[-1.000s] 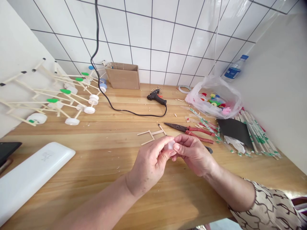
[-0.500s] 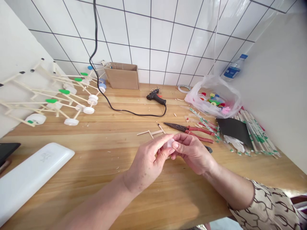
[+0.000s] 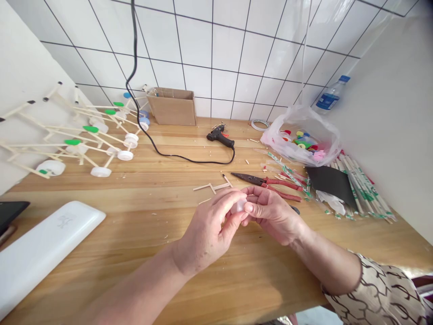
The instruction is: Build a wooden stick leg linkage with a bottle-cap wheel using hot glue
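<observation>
My left hand (image 3: 209,230) and my right hand (image 3: 270,214) meet over the wooden table (image 3: 135,212), fingers pinched together on a small white plastic cap (image 3: 238,206). Most of the cap is hidden by my fingertips. Just beyond my hands lies a small frame of thin wooden sticks (image 3: 214,186). Red-handled pliers (image 3: 269,184) lie to its right.
A black glue gun (image 3: 220,136) with its cord lies mid-table, a cardboard box (image 3: 173,107) behind it. Stick-and-cap models (image 3: 91,135) stand at left. A white flat object (image 3: 43,248) lies front left. A plastic bag of coloured caps (image 3: 302,140), black card (image 3: 329,180), wrapped chopsticks (image 3: 361,189) and a bottle (image 3: 329,97) sit right.
My hands stayed in nearly the same spot, only shifting their fingertips a little around the white cap. Nothing else has moved.
</observation>
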`<state>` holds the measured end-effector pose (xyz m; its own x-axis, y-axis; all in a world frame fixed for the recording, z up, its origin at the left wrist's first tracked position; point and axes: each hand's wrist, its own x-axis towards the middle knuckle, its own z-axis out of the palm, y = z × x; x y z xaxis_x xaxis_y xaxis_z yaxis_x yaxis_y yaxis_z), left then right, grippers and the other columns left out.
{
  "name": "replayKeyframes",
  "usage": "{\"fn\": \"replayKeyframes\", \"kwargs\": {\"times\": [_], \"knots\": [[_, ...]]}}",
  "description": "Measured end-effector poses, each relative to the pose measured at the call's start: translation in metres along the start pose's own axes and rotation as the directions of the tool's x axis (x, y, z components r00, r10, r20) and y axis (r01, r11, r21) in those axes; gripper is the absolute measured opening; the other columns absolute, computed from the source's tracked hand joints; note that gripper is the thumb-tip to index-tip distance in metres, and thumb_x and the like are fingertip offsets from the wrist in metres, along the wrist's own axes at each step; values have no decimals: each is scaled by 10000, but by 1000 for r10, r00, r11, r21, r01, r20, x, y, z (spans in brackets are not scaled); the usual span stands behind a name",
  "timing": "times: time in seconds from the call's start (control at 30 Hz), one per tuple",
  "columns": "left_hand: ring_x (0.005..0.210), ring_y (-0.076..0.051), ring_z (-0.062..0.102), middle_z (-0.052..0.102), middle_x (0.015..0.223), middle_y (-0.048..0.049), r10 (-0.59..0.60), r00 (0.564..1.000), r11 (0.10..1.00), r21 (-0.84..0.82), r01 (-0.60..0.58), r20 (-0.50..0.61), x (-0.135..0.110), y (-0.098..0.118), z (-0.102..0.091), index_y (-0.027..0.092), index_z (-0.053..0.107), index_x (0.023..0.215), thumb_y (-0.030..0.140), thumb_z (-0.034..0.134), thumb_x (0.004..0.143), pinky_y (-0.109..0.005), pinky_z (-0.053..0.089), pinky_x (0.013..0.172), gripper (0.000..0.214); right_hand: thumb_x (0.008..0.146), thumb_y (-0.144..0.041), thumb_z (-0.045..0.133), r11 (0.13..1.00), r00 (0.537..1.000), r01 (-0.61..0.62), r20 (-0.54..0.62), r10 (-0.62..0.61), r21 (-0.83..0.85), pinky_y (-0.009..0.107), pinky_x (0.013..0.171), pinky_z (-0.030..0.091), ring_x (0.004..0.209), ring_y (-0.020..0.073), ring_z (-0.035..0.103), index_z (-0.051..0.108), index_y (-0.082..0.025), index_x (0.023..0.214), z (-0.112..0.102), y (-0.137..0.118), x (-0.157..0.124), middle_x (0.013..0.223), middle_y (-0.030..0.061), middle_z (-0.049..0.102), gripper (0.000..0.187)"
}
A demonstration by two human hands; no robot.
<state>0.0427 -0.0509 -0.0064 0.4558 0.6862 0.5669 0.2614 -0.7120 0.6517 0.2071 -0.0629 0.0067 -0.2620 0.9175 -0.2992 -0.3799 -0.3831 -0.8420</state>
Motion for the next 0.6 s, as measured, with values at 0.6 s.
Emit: {"fn": "replayKeyframes", "kwargs": {"times": [0.6], "knots": [[755, -131, 653, 715, 1035, -70, -201, 972, 970, -114, 215, 121, 0, 5, -4, 167, 553, 1228, 195, 516, 880, -213, 532, 653, 351, 626, -236, 832, 999, 997, -6, 74, 9, -42, 229, 588, 516, 643, 123, 658, 576, -133, 925, -4, -4, -2, 751, 35, 705, 407]]}}
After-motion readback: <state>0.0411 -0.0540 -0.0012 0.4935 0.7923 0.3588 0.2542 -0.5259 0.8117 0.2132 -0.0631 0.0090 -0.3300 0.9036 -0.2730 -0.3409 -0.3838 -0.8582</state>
